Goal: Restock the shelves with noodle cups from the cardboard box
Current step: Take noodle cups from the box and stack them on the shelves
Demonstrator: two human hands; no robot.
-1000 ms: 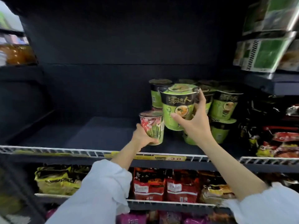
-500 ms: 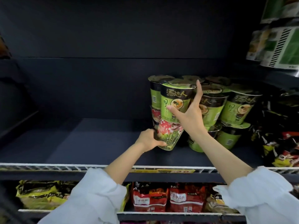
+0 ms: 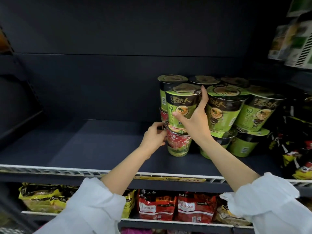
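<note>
A red and green floral noodle cup (image 3: 178,144) stands on the dark shelf (image 3: 94,146), and my left hand (image 3: 154,137) grips its left side. On top of it sits a green noodle cup (image 3: 181,107), which my right hand (image 3: 194,120) holds with thumb on the front and fingers up its right side. Behind these is another red cup (image 3: 163,116) with a green cup (image 3: 166,92) stacked on it. More green cups (image 3: 226,112) stand stacked two high to the right. The cardboard box is out of view.
The shelf's white wire front rail (image 3: 50,169) carries a yellow price tag (image 3: 184,179). Black and yellow packets (image 3: 297,146) crowd the shelf's right end. Below hang yellow noodle bags (image 3: 42,196) and red noodle bags (image 3: 177,205). Green-white packs (image 3: 293,41) sit upper right.
My left hand has moved the floral cup rightward and set it upright under the green cup that my right hand holds. The camera has come closer to the shelf.
</note>
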